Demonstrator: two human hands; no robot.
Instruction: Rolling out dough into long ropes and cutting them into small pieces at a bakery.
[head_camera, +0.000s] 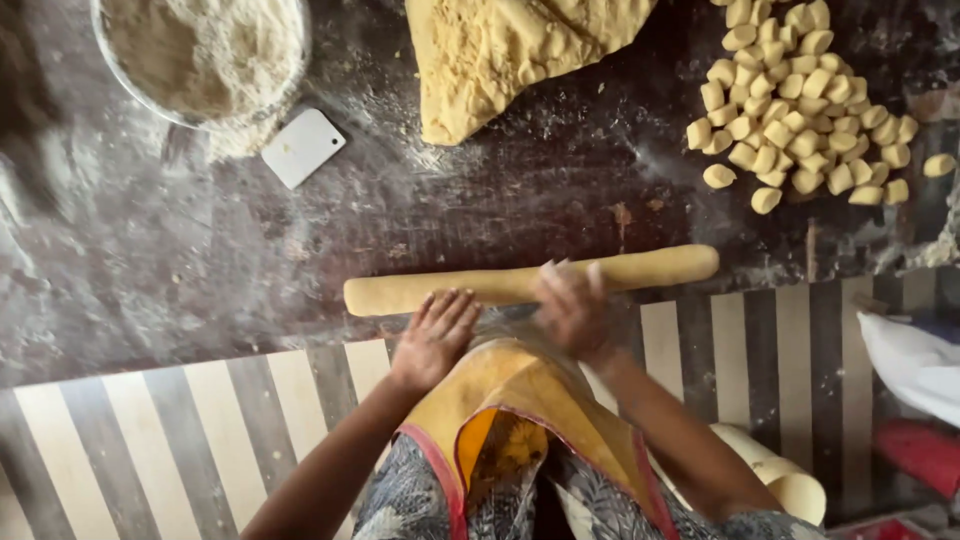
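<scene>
A long pale-yellow dough roll lies across the dark floured worktop, near its front edge. My left hand lies flat with spread fingers, fingertips touching the roll's left part. My right hand is pressed palm-down on the middle of the roll, slightly blurred. Neither hand grips anything.
A big lump of yellow dough sits at the top centre. A heap of several small cut dough pieces lies at top right. A bowl of flour and a white scraper are at top left. Striped floor lies below.
</scene>
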